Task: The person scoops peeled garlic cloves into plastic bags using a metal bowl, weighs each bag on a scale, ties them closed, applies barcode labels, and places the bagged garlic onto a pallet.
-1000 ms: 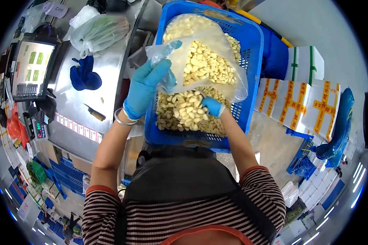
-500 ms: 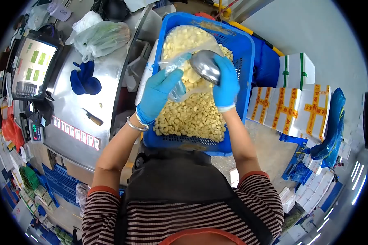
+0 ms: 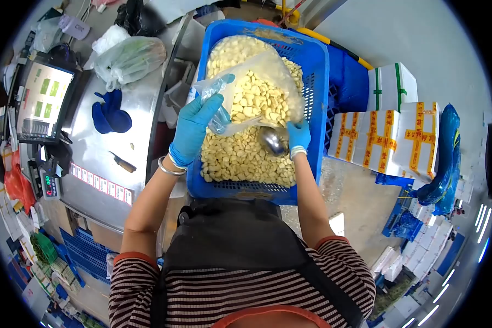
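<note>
A blue plastic crate (image 3: 321,104) holds loose pale cloves (image 3: 240,163). Over them lies an open clear plastic bag (image 3: 290,93), partly filled with the same cloves. My left hand (image 3: 194,128), in a blue glove, pinches the bag's edge on its left side. My right hand (image 3: 299,138), also gloved, is closed around the handle of a metal scoop (image 3: 273,141). The scoop's bowl is low against the loose cloves, just below the bag, its rounded metal side showing. Another bulging part of clear bag with cloves (image 3: 238,50) is at the crate's far end.
On the left, a steel table (image 3: 85,188) carries a knife (image 3: 124,164), a blue cloth (image 3: 111,112), a bag of greens (image 3: 130,61) and a label strip (image 3: 101,183). A screen (image 3: 45,98) and scale (image 3: 50,186) stand beyond. White taped boxes (image 3: 380,139) are at the right.
Half a second ago the scoop was raised at the bag's mouth; my right hand has since lowered it to the loose cloves. My left hand keeps hold of the bag, which shows more cloves.
</note>
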`<action>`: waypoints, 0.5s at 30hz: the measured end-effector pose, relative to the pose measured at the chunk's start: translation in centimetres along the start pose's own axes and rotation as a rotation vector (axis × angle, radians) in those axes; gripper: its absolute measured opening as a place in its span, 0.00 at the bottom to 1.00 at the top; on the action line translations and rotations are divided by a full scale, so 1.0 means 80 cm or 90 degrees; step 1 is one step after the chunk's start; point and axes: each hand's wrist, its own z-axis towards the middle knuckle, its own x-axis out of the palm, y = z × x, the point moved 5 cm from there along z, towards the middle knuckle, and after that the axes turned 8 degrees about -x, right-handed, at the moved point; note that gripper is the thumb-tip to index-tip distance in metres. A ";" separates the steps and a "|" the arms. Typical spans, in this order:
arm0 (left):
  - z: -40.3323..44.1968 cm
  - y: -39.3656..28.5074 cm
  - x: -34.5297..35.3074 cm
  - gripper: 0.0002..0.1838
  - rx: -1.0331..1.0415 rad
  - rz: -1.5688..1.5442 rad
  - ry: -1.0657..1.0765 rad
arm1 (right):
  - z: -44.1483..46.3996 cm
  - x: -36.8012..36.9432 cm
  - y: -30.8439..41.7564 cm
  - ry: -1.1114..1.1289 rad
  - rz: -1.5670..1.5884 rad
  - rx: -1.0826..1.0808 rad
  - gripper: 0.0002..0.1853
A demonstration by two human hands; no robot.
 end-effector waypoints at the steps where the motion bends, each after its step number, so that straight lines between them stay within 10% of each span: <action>1: -0.002 -0.003 -0.001 0.14 0.007 0.017 0.005 | 0.023 0.012 -0.056 0.024 0.183 0.069 0.23; 3: -0.008 -0.012 -0.004 0.14 0.025 0.044 0.011 | 0.030 0.008 -0.033 0.069 0.468 0.138 0.06; 8: -0.041 -0.030 0.048 0.18 0.054 0.046 0.188 | 0.004 -0.112 0.171 0.454 1.122 0.158 0.08; 12: -0.057 -0.047 0.096 0.21 0.053 0.002 0.205 | -0.008 -0.155 0.193 0.096 0.289 -0.079 0.19; 15: -0.058 -0.043 0.095 0.21 0.089 0.013 0.192 | -0.032 -0.101 0.134 0.020 -0.095 -0.290 0.50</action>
